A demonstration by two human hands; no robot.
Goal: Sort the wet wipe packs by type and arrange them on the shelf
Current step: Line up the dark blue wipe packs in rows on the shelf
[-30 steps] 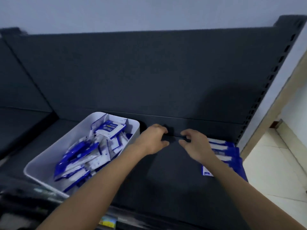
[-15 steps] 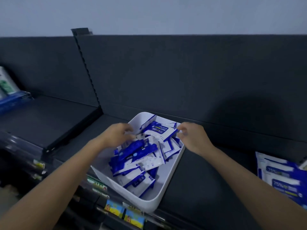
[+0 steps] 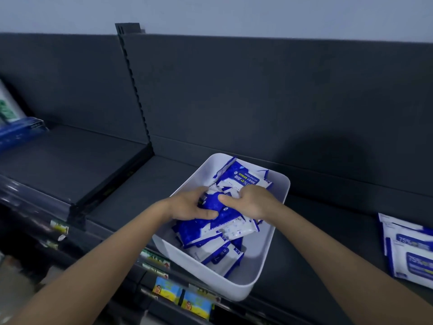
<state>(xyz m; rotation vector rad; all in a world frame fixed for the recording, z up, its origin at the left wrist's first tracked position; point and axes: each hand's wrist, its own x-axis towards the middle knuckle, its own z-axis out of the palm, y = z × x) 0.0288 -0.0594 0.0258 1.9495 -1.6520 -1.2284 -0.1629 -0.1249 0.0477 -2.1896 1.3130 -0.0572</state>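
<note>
A pale blue-grey wall (image 3: 234, 12) runs across the top, at 12 o'clock. Under it is a big dark back board (image 3: 257, 95). A soft dark shadow (image 3: 328, 160) lies on the board at 3 o'clock. A thin dark post (image 3: 134, 78) with a row of little slots stands up at 11 o'clock.

At 9 o'clock a green and white thing (image 3: 7, 106) leans at the edge of the picture. It is too blurry to tell what it is. Just below it sits a blue box (image 3: 21, 133).

A small yellow and white tag (image 3: 59, 226) is at 8 o'clock. Two yellow and blue picture cards (image 3: 182, 299) sit side by side at 6 o'clock, with small green and red tags (image 3: 154, 260) just above them.
</note>
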